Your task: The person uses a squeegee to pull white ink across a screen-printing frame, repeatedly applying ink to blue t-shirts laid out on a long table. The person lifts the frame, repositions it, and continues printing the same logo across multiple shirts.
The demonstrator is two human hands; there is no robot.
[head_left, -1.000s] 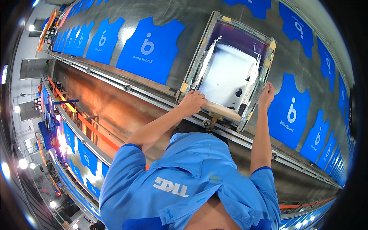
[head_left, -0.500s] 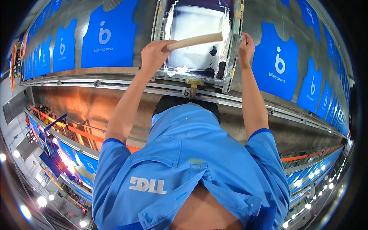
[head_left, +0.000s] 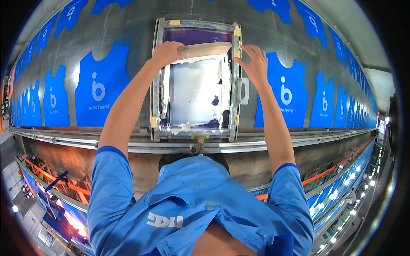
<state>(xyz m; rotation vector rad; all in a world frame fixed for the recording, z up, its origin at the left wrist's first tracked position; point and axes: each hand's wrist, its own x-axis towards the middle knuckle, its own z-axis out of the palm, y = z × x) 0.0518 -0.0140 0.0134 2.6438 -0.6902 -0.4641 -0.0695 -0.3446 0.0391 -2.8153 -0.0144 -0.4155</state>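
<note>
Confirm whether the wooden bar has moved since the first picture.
Yes: the wooden bar has moved away from the metal rail, toward the screen frame's far end.

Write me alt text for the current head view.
A person's left hand grips a wooden bar across the far part of a rectangular frame, the right hand by the frame's right edge. Blue shirt-shaped pieces with white prints lie on either side.

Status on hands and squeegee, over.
Left hand gripping squeegee, left end. Right hand open at frame, right side. Squeegee across frame's far part. No obstruction seen.
</note>
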